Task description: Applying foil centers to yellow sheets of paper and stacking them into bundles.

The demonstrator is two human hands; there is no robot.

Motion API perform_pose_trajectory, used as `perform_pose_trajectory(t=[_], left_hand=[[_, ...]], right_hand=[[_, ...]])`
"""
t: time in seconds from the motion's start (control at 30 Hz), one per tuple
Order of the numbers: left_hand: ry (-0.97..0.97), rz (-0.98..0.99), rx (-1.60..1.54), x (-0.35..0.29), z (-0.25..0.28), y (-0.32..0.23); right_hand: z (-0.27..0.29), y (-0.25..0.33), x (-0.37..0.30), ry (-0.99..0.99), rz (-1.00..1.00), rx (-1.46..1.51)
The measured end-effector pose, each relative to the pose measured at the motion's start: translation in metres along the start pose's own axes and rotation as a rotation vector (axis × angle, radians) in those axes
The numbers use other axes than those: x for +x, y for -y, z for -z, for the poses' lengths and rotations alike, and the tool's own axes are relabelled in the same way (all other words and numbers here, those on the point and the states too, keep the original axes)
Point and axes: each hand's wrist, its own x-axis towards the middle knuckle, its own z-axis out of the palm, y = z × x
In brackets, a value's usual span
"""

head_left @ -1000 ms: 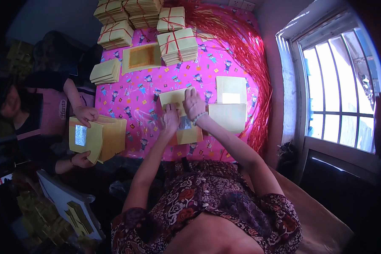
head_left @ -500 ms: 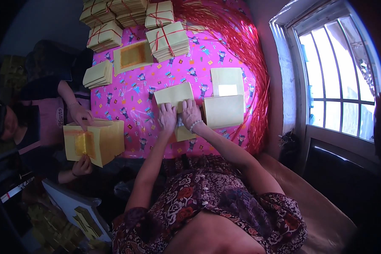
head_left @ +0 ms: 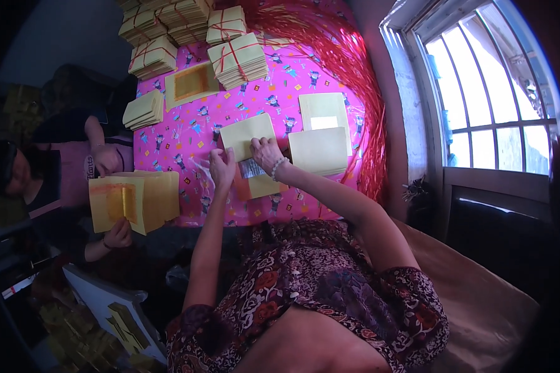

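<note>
A yellow paper sheet (head_left: 247, 129) lies in front of me, partly over another sheet with a silver foil patch (head_left: 251, 168) and an orange band. My left hand (head_left: 223, 168) is at the lower left corner of the upper sheet, with thumb and fingers closed around the edge. My right hand (head_left: 267, 155), with a beaded bracelet at the wrist, has its fingers curled on the lower right edge of that sheet. Just right of it lies a stack of yellow paper (head_left: 318, 150), overlapping another yellow stack with a white patch (head_left: 323, 115).
Bundles of yellow paper tied with red strips (head_left: 238, 59) stand at the back left. Red shiny strands (head_left: 370, 118) run along the right side of the pink patterned table cover (head_left: 196, 146). At left, a person's hand (head_left: 118, 234) holds a folded yellow stack (head_left: 152, 202). A barred window (head_left: 488, 93) is at right.
My hands have gone from pressing flat on the sheet to curling at its lower edge, and the silver foil beneath shows more. The co-worker's upper hand has drawn back from the stack.
</note>
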Motion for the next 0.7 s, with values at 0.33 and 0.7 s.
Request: perform_pose_trajectory(t=[0.33, 0.7], left_hand=[[0.249, 0.704, -0.965, 0.025, 0.006, 0.004], [0.334, 0.365, -1.168, -0.027, 0.037, -0.111]], right_hand=[[0.03, -0.011, 0.003, -0.235, 0.123, -0.019], [0.099, -0.098, -0.097, -0.75, -0.444, 0.779]])
